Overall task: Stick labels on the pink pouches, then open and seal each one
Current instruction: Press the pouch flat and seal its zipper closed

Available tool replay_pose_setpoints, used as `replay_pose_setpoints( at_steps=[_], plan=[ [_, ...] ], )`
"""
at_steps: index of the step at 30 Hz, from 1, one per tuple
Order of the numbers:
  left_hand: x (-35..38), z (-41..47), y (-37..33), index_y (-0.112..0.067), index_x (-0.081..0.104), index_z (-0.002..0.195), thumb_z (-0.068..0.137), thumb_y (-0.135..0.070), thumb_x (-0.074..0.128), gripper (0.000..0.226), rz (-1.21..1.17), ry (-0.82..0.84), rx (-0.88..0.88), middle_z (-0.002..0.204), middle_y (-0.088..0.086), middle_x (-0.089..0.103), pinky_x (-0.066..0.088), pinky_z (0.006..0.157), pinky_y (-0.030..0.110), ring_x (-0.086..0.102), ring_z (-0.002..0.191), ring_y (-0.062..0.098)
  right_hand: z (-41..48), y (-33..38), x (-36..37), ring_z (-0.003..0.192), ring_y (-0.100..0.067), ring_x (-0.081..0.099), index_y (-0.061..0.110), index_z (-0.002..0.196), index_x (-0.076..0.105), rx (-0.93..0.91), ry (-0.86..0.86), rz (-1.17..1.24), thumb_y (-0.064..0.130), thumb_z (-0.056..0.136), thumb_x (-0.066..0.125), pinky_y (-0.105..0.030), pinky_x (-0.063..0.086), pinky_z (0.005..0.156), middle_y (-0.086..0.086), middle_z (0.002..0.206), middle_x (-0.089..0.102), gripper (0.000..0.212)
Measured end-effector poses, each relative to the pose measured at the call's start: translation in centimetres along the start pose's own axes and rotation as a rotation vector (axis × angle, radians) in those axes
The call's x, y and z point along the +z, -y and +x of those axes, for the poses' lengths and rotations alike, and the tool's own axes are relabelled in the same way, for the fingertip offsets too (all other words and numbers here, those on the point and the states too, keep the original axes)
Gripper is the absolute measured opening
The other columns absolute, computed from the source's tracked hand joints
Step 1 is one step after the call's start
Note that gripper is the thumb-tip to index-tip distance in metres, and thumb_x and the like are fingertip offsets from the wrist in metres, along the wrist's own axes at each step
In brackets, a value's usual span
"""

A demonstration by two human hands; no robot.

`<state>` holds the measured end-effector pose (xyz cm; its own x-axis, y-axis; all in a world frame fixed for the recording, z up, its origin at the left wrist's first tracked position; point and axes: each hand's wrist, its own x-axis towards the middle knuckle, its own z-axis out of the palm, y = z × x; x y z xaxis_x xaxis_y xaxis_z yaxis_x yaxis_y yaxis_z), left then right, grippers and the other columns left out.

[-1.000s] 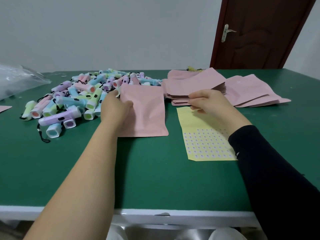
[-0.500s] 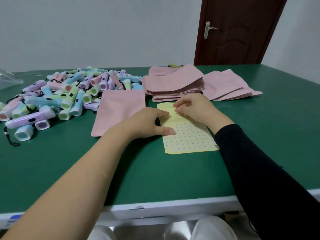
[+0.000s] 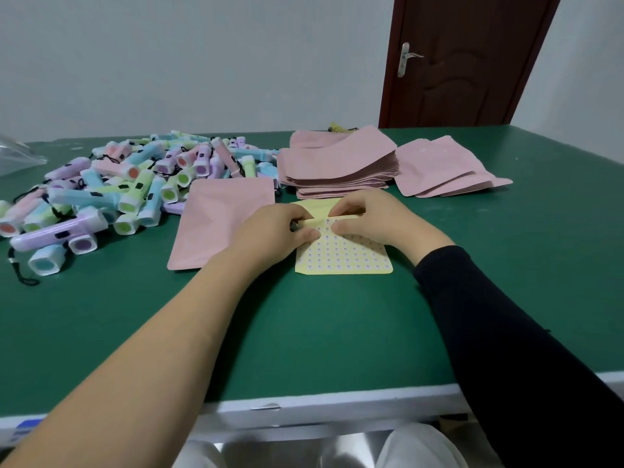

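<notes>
Since half a second ago, the left hand (image 3: 277, 234) has been brought further onto the label sheet (image 3: 344, 258), and it is now set close beside the right hand (image 3: 374, 221) at the sheet's far part. A second ago the single pink pouch (image 3: 216, 221) was held by that left hand; the pouch is now left flat on the green surface (image 3: 304, 332), just left of the sheet, its right edge covered by the left wrist.

The sheet's raised far part is pinched in the grip of each hand, between curled fingers and thumb. Whether a label has been lifted cannot be told, as the spot is hidden by the fingers.

A thick stack of pink pouches (image 3: 337, 163) is seen just behind the hands, with a few loose pouches (image 3: 445, 170) fanned to its right. A pile of pastel flashlights (image 3: 118, 184) with black cords is spread on the left, touching the single pouch's far corner. A clear plastic bag (image 3: 17, 153) is cut off by the left edge. A brown door (image 3: 466, 62) with a metal handle (image 3: 405, 59) is seen behind the surface.

Rows of small round labels are printed with marks too small to be read.
</notes>
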<state>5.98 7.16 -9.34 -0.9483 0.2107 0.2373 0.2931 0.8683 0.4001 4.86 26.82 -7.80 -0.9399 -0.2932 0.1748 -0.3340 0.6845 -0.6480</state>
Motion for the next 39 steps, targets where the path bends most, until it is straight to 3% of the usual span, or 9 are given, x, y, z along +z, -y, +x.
replay_pose_setpoints(
  at_steps=[2,7,11,13,16,21,27,39],
  plan=[
    [0.0,0.0,0.0,-0.024,0.066,0.116,0.09,-0.039,0.067,0.03,-0.055,-0.049,0.024,0.104,-0.005,0.066,0.047,0.081,0.032,0.058,0.095,0.016,-0.1,0.1,-0.1,0.082,-0.002,0.061,0.033,0.084,0.068,-0.029,-0.045,0.008,0.023,0.08,0.076,-0.013,0.044,0.067,0.016,0.088,0.068,0.013],
    [-0.2,0.0,-0.3,-0.025,0.065,0.101,0.094,-0.032,0.063,0.01,-0.123,-0.168,0.046,0.082,-0.014,0.059,0.045,0.069,0.031,0.056,0.081,0.015,-0.2,0.7,-0.1,0.076,0.003,0.059,0.035,0.081,0.068,-0.091,-0.114,0.016,0.026,0.085,0.072,-0.016,0.044,0.066,0.018,0.08,0.066,0.011],
    [-0.4,0.0,-0.4,-0.021,0.065,0.095,0.097,-0.033,0.059,0.014,-0.147,-0.182,0.018,0.069,-0.014,0.055,0.033,0.05,0.027,0.046,0.053,0.004,-0.2,1.1,0.1,0.076,0.011,0.054,0.033,0.084,0.068,-0.121,-0.16,-0.019,0.026,0.087,0.069,-0.003,0.037,0.062,0.022,0.081,0.063,0.008],
    [-0.4,0.0,-0.4,-0.019,0.065,0.095,0.097,-0.035,0.058,0.017,-0.151,-0.174,0.005,0.066,-0.012,0.054,0.031,0.048,0.027,0.042,0.048,0.002,-0.3,1.2,0.2,0.082,0.011,0.055,0.031,0.091,0.069,-0.123,-0.184,0.0,0.025,0.087,0.069,-0.002,0.036,0.067,0.022,0.087,0.063,0.008],
    [-0.4,0.0,-0.4,-0.018,0.065,0.095,0.098,-0.036,0.057,0.02,-0.152,-0.161,-0.002,0.065,-0.011,0.053,0.031,0.048,0.027,0.042,0.047,0.003,-0.4,1.6,0.4,0.088,0.006,0.058,0.027,0.096,0.069,-0.142,-0.207,0.023,0.023,0.086,0.07,-0.004,0.039,0.073,0.017,0.095,0.066,0.011],
    [-0.4,0.0,-0.4,-0.018,0.066,0.094,0.098,-0.036,0.056,0.021,-0.144,-0.154,0.002,0.064,-0.01,0.053,0.03,0.048,0.028,0.041,0.047,0.003,-0.4,1.8,0.6,0.091,-0.001,0.057,0.028,0.092,0.068,-0.152,-0.233,-0.024,0.022,0.085,0.071,-0.019,0.04,0.079,0.015,0.096,0.066,0.009],
    [-0.3,0.1,-0.4,-0.017,0.066,0.097,0.099,-0.037,0.054,0.023,-0.126,-0.146,-0.003,0.066,-0.01,0.053,0.032,0.048,0.027,0.042,0.05,0.003,-0.4,1.8,0.5,0.092,-0.003,0.052,0.031,0.087,0.062,-0.157,-0.243,-0.035,0.021,0.084,0.072,-0.016,0.035,0.073,0.021,0.089,0.059,0.014],
    [-0.3,0.1,-0.5,-0.017,0.066,0.1,0.1,-0.038,0.053,0.025,-0.099,-0.136,-0.006,0.067,-0.01,0.053,0.03,0.049,0.028,0.043,0.051,0.004,-0.5,2.1,0.6,0.106,-0.012,0.052,0.032,0.079,0.06,-0.139,-0.224,-0.044,0.021,0.085,0.07,-0.029,0.037,0.084,0.015,0.093,0.063,0.016]
  ],
)
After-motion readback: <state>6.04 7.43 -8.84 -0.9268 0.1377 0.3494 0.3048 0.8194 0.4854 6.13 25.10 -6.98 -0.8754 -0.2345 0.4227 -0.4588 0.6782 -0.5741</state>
